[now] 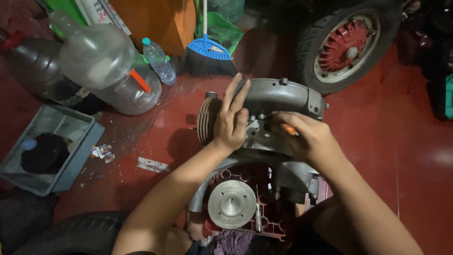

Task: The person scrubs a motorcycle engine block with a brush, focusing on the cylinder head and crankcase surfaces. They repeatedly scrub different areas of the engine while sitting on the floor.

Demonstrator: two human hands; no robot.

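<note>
A grey metal scooter engine point(283, 97) rests on a red plastic crate point(264, 222) in the middle of the view. My left hand point(231, 118) lies flat with spread fingers on the engine's top, beside its finned cylinder point(205, 120). My right hand point(302, 134) is curled around a small tool with an orange handle point(289, 130), its tip pressed into the engine's middle. A round silver hub point(232, 204) faces me at the engine's near end.
Red floor all around. Large clear water jugs point(104, 61) and a small bottle point(158, 59) stand at the back left, a blue broom point(207, 52) behind the engine. A scooter wheel point(347, 42) stands at the back right. A grey bin point(71, 146) sits left, a tyre point(71, 233) near left.
</note>
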